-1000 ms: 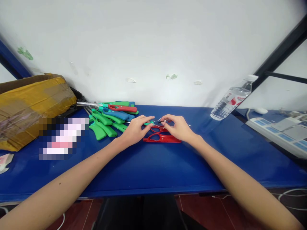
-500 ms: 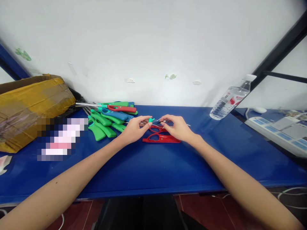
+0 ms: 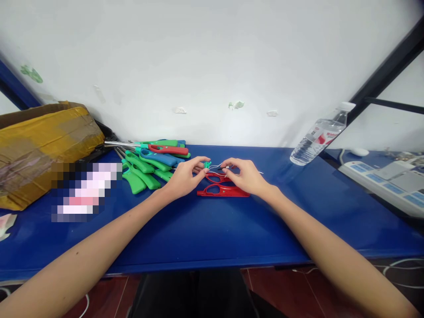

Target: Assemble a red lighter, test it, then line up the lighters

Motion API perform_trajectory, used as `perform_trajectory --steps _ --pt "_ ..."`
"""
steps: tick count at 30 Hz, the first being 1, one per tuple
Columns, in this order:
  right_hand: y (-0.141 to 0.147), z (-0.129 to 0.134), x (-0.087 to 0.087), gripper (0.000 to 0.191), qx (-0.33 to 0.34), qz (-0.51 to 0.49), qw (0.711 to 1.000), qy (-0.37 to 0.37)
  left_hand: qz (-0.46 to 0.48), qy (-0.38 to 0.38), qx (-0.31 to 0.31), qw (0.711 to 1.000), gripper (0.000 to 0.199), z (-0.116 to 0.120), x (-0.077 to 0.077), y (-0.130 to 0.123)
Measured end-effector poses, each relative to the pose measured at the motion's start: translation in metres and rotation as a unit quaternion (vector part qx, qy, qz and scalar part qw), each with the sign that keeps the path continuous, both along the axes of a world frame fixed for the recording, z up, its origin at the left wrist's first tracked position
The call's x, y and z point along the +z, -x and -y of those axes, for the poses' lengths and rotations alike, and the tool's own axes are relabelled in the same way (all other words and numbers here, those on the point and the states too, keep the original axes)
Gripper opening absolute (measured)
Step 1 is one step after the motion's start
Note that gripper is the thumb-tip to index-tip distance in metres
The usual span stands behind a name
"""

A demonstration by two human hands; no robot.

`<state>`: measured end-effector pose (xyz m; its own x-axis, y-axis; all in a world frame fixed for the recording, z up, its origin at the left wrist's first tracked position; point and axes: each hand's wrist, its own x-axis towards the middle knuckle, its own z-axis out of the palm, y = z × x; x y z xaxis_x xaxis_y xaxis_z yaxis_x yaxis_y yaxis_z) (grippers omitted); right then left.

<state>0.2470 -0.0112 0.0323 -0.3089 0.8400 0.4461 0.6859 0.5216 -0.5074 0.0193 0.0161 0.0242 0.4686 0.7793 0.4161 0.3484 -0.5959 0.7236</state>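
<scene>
My left hand holds a small green plastic lighter part between thumb and fingers. Thin white wires run from that part across to my right hand. The right fingers are pinched on the wires and a small dark piece whose kind I cannot make out. Under my hands lie two red lighter handle shells, one behind the other; the rear one is partly covered by my right hand. Left of my left hand is a heap of long-necked lighters with green, blue and red handles.
A taped cardboard box stands at the left of the blue table, against the wall. At the right are a water bottle and a white power strip. A blurred-out pale item lies before the box.
The green part has turned slightly in my left fingers, and the left fingertips have shifted a little. My right hand keeps nearly the same place with the wires.
</scene>
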Motion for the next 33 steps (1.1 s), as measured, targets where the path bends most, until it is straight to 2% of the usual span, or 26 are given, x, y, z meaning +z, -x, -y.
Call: perform_trajectory --steps 5,8,11,14,16,19,21,25,28,33 --pt "0.0 0.0 0.0 0.016 -0.001 0.007 1.0 -0.003 -0.012 0.011 0.011 1.0 0.035 -0.001 0.001 -0.001" --pt "0.0 -0.001 0.0 0.016 -0.002 0.01 1.0 -0.006 0.03 0.096 -0.009 0.995 0.042 -0.002 0.0 -0.004" --pt "-0.001 -0.001 0.0 0.016 0.0 0.01 1.0 -0.008 0.099 0.192 -0.036 0.976 0.05 -0.003 0.0 -0.006" --pt "-0.001 -0.002 -0.001 0.015 -0.003 0.009 1.0 -0.006 0.099 0.199 -0.035 0.974 0.054 -0.004 0.0 -0.005" --pt "0.0 -0.001 0.0 0.015 -0.005 0.003 1.0 0.0 0.048 0.146 -0.027 0.988 0.05 -0.004 0.0 -0.002" --pt "0.001 0.0 0.001 0.015 -0.006 -0.018 1.0 0.012 -0.065 -0.018 -0.009 0.998 0.044 -0.004 -0.001 0.003" --pt "0.002 0.001 0.003 0.015 -0.005 -0.034 0.999 0.018 -0.126 -0.113 -0.009 0.986 0.043 -0.004 -0.003 0.005" --pt "0.004 0.001 0.004 0.015 0.005 -0.068 0.997 0.023 -0.189 -0.228 -0.009 0.955 0.042 -0.004 -0.008 0.008" --pt "0.004 0.0 0.002 0.013 0.009 -0.099 0.995 0.02 -0.201 -0.286 0.006 0.937 0.041 -0.007 -0.01 0.009" --pt "0.007 -0.002 -0.004 0.013 -0.009 -0.161 0.987 0.015 -0.175 -0.283 0.012 0.943 0.037 -0.009 -0.007 0.009"
